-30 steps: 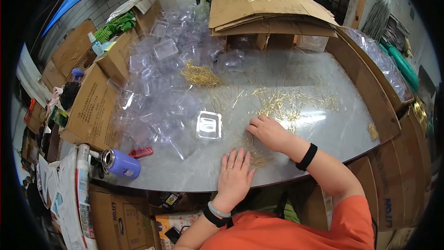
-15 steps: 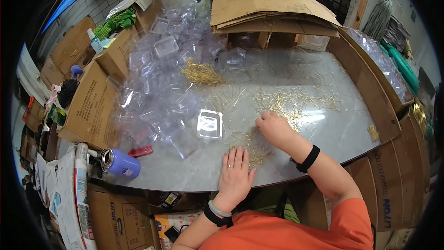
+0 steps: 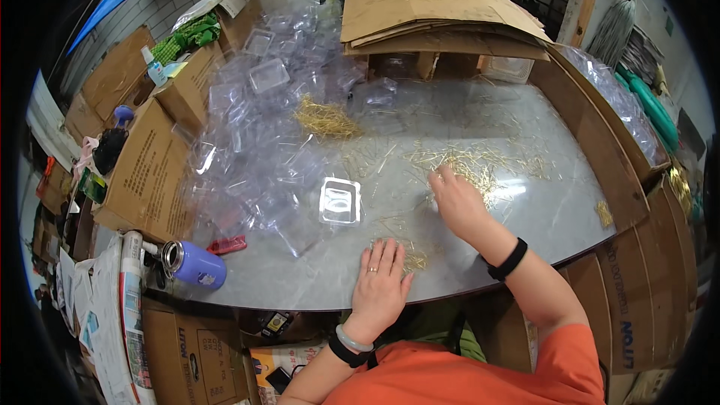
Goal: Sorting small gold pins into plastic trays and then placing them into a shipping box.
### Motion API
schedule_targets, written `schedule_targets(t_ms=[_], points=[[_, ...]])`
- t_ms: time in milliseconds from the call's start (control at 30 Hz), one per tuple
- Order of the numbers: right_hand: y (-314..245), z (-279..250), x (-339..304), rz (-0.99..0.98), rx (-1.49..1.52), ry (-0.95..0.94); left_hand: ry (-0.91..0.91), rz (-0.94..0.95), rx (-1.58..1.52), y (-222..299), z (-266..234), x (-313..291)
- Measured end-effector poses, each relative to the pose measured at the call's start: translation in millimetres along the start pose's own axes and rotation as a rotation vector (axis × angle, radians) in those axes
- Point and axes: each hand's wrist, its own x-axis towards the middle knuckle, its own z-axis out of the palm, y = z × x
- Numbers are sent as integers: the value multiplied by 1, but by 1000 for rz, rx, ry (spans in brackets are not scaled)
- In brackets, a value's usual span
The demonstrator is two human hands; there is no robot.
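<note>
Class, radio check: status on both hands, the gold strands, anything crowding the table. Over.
Left hand palm-down on table. Right hand at scattered gold strands, grip unclear. Clear plastic containers heaped across the left side.

The thin pieces (image 3: 480,160) are gold, the tabletop (image 3: 300,285) grey with paler marbling, the plastic boxes (image 3: 270,75) clear with a lilac tinge, the bottle (image 3: 201,265) purple, the cardboard sheets (image 3: 442,15) brown, the shirt (image 3: 465,379) orange, the wristbands (image 3: 509,259) black
</note>
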Motion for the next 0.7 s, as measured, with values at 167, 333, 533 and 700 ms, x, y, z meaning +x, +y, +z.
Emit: schedule_targets(t_ms=[167,333,533,700], points=[[-9,-31,-49,-343,445,-188,21,-11,-46,-2,-1,-4],[-33,-23,-77,-257,462,-75,54,-93,-122,-11,-4,-9],[-62,-8,-94,-176,555,-16,22,-93,-165,-10,-4,-5],[-64,1,-100,54,667,123,11,-60,-196,-8,-4,-5]])
